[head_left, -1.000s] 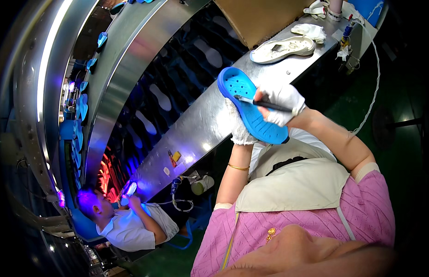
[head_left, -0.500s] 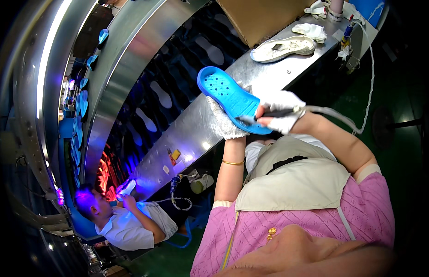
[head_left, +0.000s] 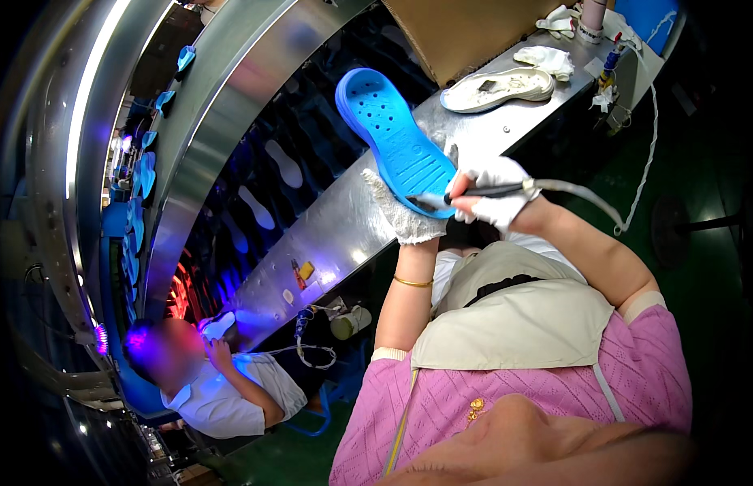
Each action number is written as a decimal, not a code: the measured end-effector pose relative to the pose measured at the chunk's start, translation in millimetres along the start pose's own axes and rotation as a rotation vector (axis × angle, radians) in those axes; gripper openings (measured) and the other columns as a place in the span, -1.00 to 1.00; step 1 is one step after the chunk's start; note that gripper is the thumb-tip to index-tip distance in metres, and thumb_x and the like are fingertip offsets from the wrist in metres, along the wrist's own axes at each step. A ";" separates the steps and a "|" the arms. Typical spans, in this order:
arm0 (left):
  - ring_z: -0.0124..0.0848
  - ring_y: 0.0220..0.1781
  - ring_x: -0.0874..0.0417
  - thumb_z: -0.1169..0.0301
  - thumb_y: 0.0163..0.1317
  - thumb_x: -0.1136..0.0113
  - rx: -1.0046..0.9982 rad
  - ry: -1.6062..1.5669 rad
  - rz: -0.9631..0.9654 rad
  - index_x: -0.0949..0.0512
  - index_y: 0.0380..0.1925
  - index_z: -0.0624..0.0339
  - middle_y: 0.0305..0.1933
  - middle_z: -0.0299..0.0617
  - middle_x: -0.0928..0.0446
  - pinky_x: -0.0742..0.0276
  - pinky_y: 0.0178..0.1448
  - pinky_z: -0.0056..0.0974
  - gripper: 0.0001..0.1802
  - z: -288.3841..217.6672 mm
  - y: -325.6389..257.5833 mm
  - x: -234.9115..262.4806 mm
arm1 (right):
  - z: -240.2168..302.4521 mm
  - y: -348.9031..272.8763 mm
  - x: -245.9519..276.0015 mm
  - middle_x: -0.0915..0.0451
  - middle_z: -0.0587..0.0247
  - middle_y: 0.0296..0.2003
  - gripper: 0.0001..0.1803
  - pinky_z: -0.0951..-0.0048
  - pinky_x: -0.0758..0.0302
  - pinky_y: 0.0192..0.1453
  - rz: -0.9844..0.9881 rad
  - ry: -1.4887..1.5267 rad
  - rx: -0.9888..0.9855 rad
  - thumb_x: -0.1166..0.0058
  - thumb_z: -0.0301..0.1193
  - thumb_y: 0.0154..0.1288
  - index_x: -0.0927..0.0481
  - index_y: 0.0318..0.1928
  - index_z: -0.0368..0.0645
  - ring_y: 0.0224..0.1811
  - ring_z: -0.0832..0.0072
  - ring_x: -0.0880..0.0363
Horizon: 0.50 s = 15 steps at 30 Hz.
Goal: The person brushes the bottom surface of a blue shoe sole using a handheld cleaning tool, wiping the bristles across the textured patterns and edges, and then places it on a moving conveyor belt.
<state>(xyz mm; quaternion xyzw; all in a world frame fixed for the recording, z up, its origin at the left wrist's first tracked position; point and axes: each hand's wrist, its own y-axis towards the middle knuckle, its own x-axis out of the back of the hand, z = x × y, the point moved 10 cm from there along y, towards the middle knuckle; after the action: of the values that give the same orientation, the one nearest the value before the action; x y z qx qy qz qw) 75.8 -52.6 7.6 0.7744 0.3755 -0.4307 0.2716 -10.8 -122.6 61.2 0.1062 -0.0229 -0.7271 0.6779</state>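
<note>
Here, blue clog point(head_left: 396, 142) rests in left fingers point(head_left: 384, 194) — tool point(head_left: 482, 193) touching.

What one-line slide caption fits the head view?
Gloved left hand holds a blue clog sole-up while the gloved right hand applies a corded pen tool to its heel, over a metal bench.

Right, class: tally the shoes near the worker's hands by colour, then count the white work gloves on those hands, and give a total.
Blue shoe, held up in the left hand: 1
White shoe, lying on the metal bench: 1
White gloves, on the left hand and the right hand: 2
Total: 4
</note>
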 end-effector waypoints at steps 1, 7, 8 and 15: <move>-0.19 0.15 -0.43 -0.25 0.27 0.27 -0.024 0.000 -0.003 -0.22 0.26 0.03 0.22 -0.14 -0.36 -0.35 0.26 -0.05 -0.25 -4.9 -1.9 -3.5 | -8.6 2.8 8.6 -0.51 0.32 -0.48 -0.90 0.61 -0.43 -0.38 -0.036 0.029 -0.021 -0.16 -0.59 0.11 -0.51 -0.38 -0.19 -0.47 0.68 -0.48; -0.09 0.28 -0.33 -0.28 0.18 0.15 -0.001 -0.069 -0.084 -0.19 0.30 0.02 0.30 0.00 -0.27 -0.19 0.37 0.09 -0.17 -10.6 -4.4 -25.6 | 27.6 -9.0 -15.4 -0.54 0.28 -0.46 -0.82 0.51 -0.48 -0.25 0.016 -0.364 0.345 -0.23 -0.60 0.00 -0.53 -0.36 -0.17 -0.40 0.53 -0.54; -0.09 0.28 -0.33 -0.28 0.18 0.13 -0.002 -0.082 -0.298 -0.19 0.30 0.02 0.29 0.00 -0.28 -0.19 0.37 0.09 -0.17 -9.1 -6.8 -39.2 | 9.8 -5.5 -9.1 -0.54 0.30 -0.45 -0.85 0.54 -0.48 -0.26 0.049 -0.181 0.200 -0.21 -0.60 0.04 -0.53 -0.35 -0.18 -0.40 0.58 -0.54; -0.08 0.25 -0.37 -0.22 0.19 0.08 -0.016 -0.061 -0.033 -0.22 0.29 0.03 0.27 0.04 -0.31 -0.16 0.38 0.13 -0.22 -20.9 8.7 0.8 | 13.6 -6.5 -8.5 -0.54 0.25 -0.38 -0.91 0.54 -0.48 -0.25 0.062 -0.236 0.226 -0.12 -0.66 0.10 -0.51 -0.40 -0.23 -0.38 0.59 -0.52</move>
<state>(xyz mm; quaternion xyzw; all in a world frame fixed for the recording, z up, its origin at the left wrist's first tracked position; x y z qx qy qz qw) 92.9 -41.8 17.8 0.7525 0.3831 -0.4555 0.2821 -19.2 -115.1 74.3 0.0949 -0.1872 -0.7061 0.6763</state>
